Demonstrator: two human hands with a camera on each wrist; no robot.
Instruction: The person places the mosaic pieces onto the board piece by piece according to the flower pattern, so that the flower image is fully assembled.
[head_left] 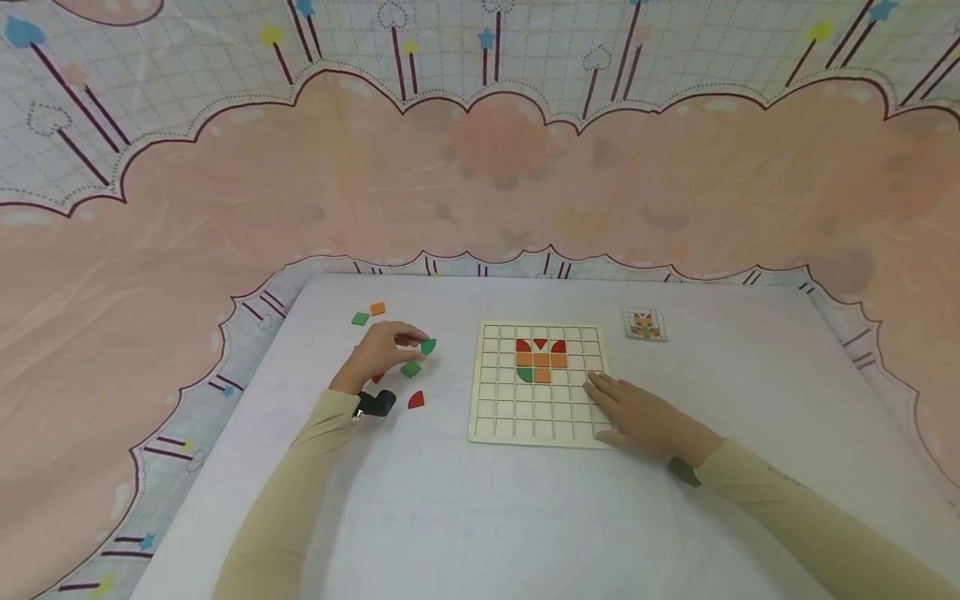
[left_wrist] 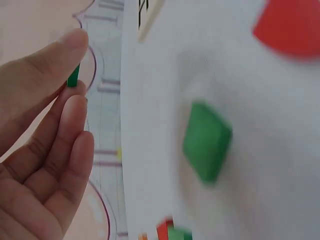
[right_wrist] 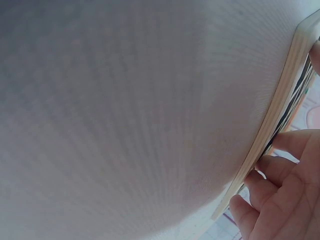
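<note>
My left hand (head_left: 381, 352) pinches a green quarter-round tile (head_left: 428, 346) between thumb and fingertips, above the table left of the board. In the left wrist view only the thin edge of that tile (left_wrist: 73, 77) shows. Below the hand lie a green diamond-shaped tile (head_left: 411, 369) and a red quarter-round tile (head_left: 416, 400). My right hand (head_left: 648, 417) rests with extended fingers on the right edge of a pale wooden grid board (head_left: 498, 421). Red, orange and green tiles (head_left: 542, 360) sit in the board's upper middle cells. The right wrist view shows fingers (right_wrist: 290, 172) along the board's side.
A small pattern card (head_left: 645, 324) lies behind the board to the right. Farther back on the left are an orange tile (head_left: 378, 308) and a green tile (head_left: 361, 318). Another red tile is partly hidden by the left hand. Patterned cloth surrounds the white table (head_left: 480, 517).
</note>
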